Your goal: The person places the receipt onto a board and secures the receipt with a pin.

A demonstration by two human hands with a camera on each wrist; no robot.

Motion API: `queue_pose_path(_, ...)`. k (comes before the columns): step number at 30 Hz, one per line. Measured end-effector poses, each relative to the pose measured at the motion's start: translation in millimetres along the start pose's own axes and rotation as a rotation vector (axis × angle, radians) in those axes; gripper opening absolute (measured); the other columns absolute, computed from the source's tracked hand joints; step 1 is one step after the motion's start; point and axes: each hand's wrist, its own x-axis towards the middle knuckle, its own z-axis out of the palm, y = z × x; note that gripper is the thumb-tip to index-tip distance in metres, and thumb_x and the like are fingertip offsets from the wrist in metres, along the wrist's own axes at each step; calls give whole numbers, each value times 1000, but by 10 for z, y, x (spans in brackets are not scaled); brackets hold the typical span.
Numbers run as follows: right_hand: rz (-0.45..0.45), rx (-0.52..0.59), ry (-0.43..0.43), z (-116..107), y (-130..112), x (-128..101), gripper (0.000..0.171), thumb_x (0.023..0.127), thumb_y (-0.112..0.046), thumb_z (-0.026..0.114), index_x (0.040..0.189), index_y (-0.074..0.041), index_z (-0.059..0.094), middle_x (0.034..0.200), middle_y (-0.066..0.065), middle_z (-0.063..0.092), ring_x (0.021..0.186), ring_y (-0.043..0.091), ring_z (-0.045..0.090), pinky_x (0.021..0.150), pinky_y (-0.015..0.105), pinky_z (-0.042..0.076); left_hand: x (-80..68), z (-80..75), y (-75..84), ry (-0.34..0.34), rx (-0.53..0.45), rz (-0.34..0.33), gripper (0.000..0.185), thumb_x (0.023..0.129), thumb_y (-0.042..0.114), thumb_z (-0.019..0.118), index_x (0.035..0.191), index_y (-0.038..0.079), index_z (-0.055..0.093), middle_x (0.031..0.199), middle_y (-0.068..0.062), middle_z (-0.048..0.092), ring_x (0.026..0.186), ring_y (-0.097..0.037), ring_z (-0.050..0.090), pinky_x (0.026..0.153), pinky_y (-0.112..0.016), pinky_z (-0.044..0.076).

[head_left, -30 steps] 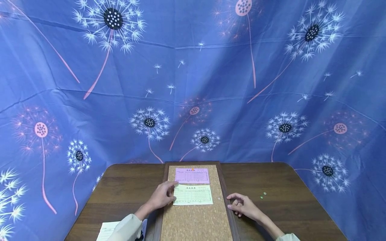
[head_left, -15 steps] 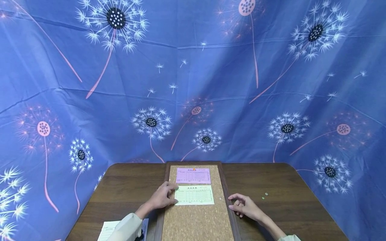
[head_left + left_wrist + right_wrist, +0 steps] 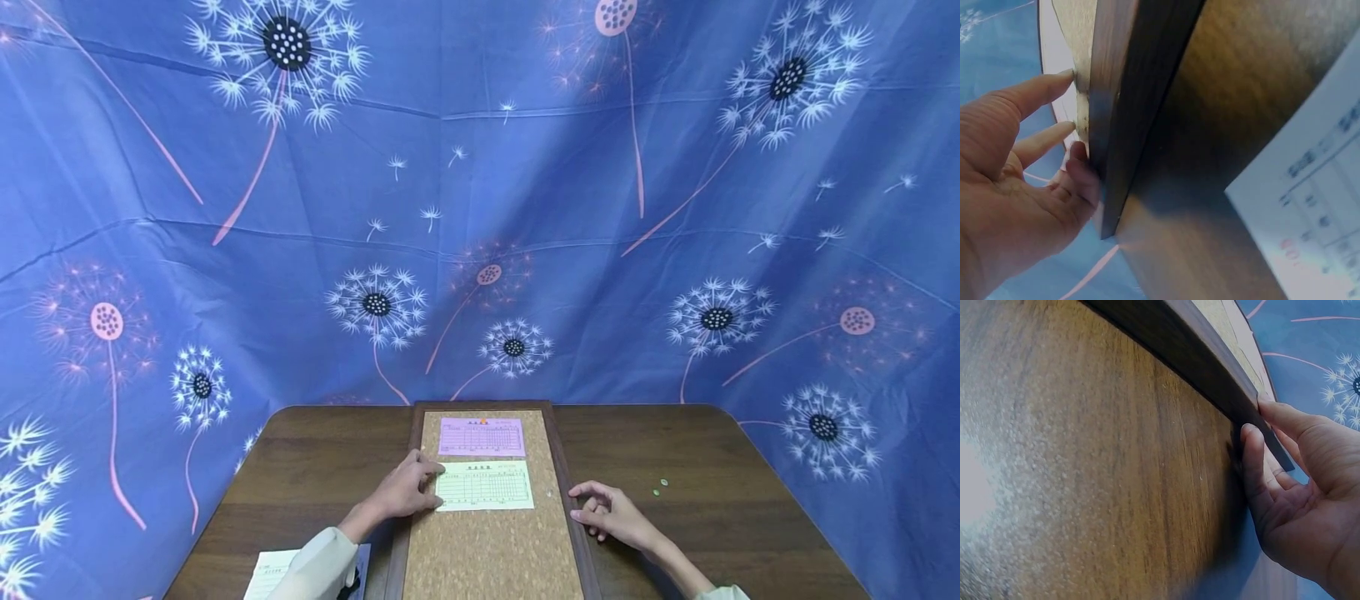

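Note:
In the head view a pale green printed slip lies flat on a wood-framed cork board. My left hand rests at the slip's left edge, thumb and a finger reaching onto its two left corners. In the left wrist view those digits of the left hand are fairly straight against the paper, other fingers loosely bent. My right hand lies at the board's right frame, fingers loosely bent; in the right wrist view the right hand touches the frame. It holds nothing visible.
A pink printed slip with a small orange piece at its top sits above the green one. Two small green pieces lie on the brown table at right. White printed paper is at lower left. Patterned blue cloth hangs behind.
The head view shifts slightly. The left hand's upper finger drops from the pink slip's corner toward the green slip's upper left corner. The right hand stays nearly still.

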Motion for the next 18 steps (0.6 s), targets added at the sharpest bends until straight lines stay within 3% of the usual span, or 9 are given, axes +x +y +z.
queue_pose_path(7,-2,-21,10,25,-6,0,36,97,-10,67,126,9,57,77,16,64,62,3,58,51,23,51,-31,-52,15,10,34,-53,51,78,25,87,123,7,72,98,-11,48,74,-13,37,59,-25,30)
queue_pose_path(13,-5,-45,-3,9,-40,12,37,97,-11,67,127,10,56,77,14,65,64,4,59,52,23,52,-42,-56,-11,25,26,-51,51,78,27,87,123,8,72,97,-11,49,75,-13,36,59,-26,30)
queue_pose_path(18,48,-56,-25,-28,-86,-25,40,99,-13,66,131,8,56,83,10,67,67,6,62,53,24,54,-64,-45,-24,29,-17,-52,51,77,27,87,122,9,72,99,-10,50,76,-13,37,60,-26,31)
